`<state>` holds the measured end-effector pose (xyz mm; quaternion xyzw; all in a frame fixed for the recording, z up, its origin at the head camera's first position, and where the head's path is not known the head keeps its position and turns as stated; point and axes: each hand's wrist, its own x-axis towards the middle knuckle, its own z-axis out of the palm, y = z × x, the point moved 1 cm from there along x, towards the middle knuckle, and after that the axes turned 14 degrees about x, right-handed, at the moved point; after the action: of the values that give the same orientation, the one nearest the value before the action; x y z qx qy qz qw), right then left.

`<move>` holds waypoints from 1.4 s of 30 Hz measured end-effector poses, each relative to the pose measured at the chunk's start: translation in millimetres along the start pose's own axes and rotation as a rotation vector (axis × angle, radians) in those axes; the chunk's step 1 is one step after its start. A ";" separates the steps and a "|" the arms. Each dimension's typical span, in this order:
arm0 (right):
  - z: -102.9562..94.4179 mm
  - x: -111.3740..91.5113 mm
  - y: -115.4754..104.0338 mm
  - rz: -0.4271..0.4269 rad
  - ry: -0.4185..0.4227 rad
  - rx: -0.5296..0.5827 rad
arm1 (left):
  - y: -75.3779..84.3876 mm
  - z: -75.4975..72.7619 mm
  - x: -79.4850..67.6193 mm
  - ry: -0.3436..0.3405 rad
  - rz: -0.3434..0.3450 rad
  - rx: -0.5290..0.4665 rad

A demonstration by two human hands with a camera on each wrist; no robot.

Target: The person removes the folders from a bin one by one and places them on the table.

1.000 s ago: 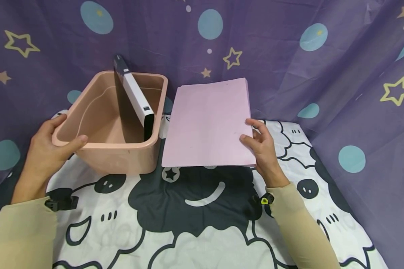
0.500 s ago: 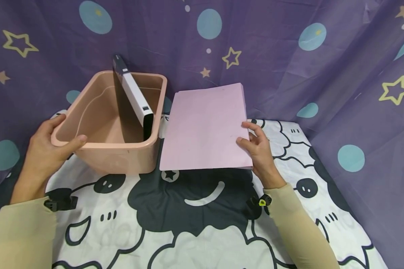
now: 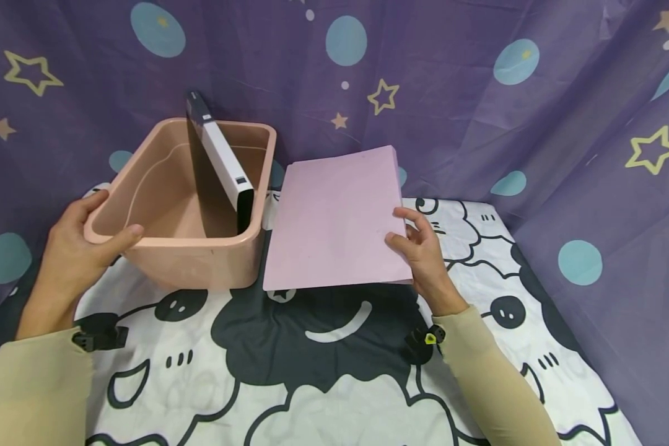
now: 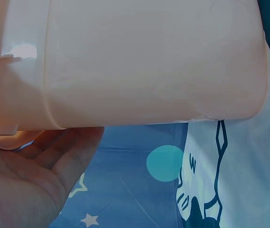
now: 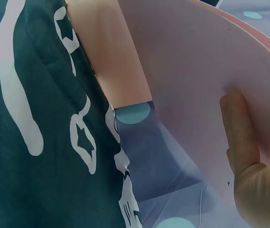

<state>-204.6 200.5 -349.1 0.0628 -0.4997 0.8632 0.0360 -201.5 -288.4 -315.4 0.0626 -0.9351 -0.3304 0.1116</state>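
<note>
A peach plastic bin (image 3: 195,266) stands on the left, and my left hand (image 3: 75,248) grips its near left corner, thumb over the rim. In the left wrist view the fingers of the left hand (image 4: 44,166) lie under the rim beside the bin's wall (image 4: 149,66). Inside the bin leans a black binder with a white spine (image 3: 225,158), its top end above the rim. My right hand (image 3: 426,260) pinches a pink folder (image 3: 334,229) at its right edge, thumb on the near face. In the right wrist view the folder (image 5: 187,61) bows a little.
A black and white cartoon-print cloth (image 3: 334,396) covers the table. Close behind the bin and folder hangs a purple curtain (image 3: 451,111) with stars and blue spots, which also runs along the right side.
My right hand has moved the pink folder slightly down, toward me, and a little left. The left hand, the bin and the binder stay in place.
</note>
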 end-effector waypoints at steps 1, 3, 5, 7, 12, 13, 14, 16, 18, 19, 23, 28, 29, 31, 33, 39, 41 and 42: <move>0.2 -0.2 0.6 0.005 0.001 -0.001 | -0.1 0.2 0.1 -0.001 -0.001 0.001; 0.3 -0.4 2.2 0.014 0.003 -0.004 | -0.3 0.5 0.3 -0.004 -0.003 0.004; 0.3 -0.4 3.8 0.020 0.002 -0.008 | -0.4 0.7 0.4 -0.007 -0.005 0.003; 0.2 -0.4 5.0 0.025 -0.001 -0.016 | -0.8 0.3 0.4 -0.004 -0.001 0.002; -0.9 -0.1 7.6 0.024 -0.003 -0.042 | -1.1 -0.1 0.1 -0.001 0.005 0.002; -1.1 -0.1 8.1 0.024 -0.002 -0.047 | -1.1 0.0 -0.1 -0.003 0.003 0.002; -1.3 0.0 8.8 0.026 0.000 -0.052 | -0.9 0.2 -0.2 -0.003 0.002 0.002; -1.8 0.1 10.3 0.034 0.002 -0.057 | -0.5 0.5 -0.4 -0.005 0.000 0.002; -2.3 0.2 12.1 0.041 0.004 -0.057 | -0.2 0.6 -0.7 -0.006 -0.001 0.004; -2.6 0.4 12.9 0.044 0.004 -0.056 | 0.0 0.7 -0.8 -0.006 -0.001 0.006; -3.6 1.1 15.9 0.049 -0.002 -0.053 | -0.1 0.6 -0.9 -0.007 0.000 0.006; -4.5 1.8 19.2 0.046 -0.012 -0.063 | -0.3 0.8 -0.6 -0.006 0.002 0.011; -4.7 1.9 19.9 0.045 -0.012 -0.068 | -0.4 0.7 -0.4 -0.004 0.004 0.012; -5.4 2.3 21.1 0.044 -0.013 -0.077 | -0.6 0.7 -0.1 -0.001 0.005 0.012; -6.2 2.6 22.4 0.043 -0.014 -0.086 | -0.9 0.6 0.1 0.000 0.004 0.012; -8.4 3.3 25.2 0.055 -0.015 -0.098 | -1.7 1.0 0.6 -0.006 -0.001 0.009; -8.9 3.5 26.0 0.061 -0.015 -0.101 | -1.7 1.1 0.4 -0.006 0.000 0.007; -9.1 3.6 26.4 0.066 -0.015 -0.103 | -1.6 1.0 0.4 -0.005 0.001 0.006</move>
<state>-212.1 195.2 -375.6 0.0508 -0.5457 0.8364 0.0066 -202.1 -289.1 -317.2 0.0615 -0.9365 -0.3274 0.1094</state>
